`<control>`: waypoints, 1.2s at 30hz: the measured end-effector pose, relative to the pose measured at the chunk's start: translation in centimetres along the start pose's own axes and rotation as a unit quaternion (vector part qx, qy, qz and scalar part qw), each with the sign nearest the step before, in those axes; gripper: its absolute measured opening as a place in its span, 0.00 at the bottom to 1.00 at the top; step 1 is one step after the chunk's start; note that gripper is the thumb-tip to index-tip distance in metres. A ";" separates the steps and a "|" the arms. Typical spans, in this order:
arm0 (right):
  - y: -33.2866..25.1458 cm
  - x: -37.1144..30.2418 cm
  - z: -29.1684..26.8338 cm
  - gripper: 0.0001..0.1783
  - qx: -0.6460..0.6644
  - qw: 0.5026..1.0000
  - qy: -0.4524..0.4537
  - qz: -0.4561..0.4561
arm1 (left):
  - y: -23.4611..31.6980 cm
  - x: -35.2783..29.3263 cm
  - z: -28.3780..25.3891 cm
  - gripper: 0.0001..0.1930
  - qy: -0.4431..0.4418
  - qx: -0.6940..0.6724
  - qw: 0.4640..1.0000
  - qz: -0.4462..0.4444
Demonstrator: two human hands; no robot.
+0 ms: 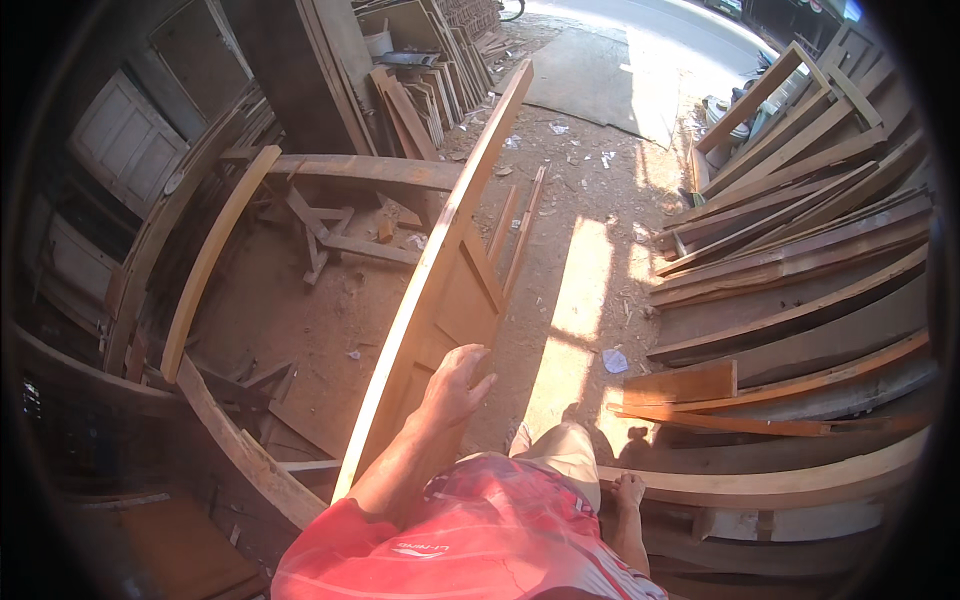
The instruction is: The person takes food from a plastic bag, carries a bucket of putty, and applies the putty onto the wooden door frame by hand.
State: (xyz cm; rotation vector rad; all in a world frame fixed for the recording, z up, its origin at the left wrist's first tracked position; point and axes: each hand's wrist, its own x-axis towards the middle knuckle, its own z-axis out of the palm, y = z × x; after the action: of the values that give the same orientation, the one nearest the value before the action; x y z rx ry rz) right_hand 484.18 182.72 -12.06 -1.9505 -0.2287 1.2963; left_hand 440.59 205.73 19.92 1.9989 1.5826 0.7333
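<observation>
A wooden panelled door (452, 300) stands on its long edge at my left side, its pale top edge running away from me. Over its near end reaches my left arm. My left hand (455, 388) lies against the door's right face, fingers stretched and thumb apart, not wrapped round it. Down by my right side is my right hand (628, 490), its fingers loosely curled with nothing visible in them. It overlaps the near end of a long pale board (770, 486); whether they touch, I cannot tell.
Many long planks (790, 290) lean along the right side. A pale beam (215, 255) and a trestle (325, 235) stand at left. Boards (440, 90) are stacked farther back. Thin strips (522, 235) lie on the dirt floor beside the door. Ahead a flat sheet (600, 85) borders the road.
</observation>
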 end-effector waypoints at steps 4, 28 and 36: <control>0.4 10.5 1.8 0.14 -0.438 0.838 0.044 -0.323 | 4.3 14.0 2.8 0.21 0.031 -0.062 0.991 0.119; -65.1 61.0 20.9 0.12 -0.268 0.909 -0.067 -0.313 | -11.9 68.9 8.5 0.37 0.250 0.134 0.938 -0.201; -81.7 63.4 35.8 0.22 -0.366 0.905 -0.144 -0.161 | -14.0 90.3 7.4 0.34 0.290 0.070 0.930 -0.215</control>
State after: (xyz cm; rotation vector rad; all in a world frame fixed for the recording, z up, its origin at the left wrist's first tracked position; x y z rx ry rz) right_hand 504.14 290.21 -8.30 -2.1599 -1.2899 1.3775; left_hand 452.33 296.51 15.25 1.4932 2.3708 1.1144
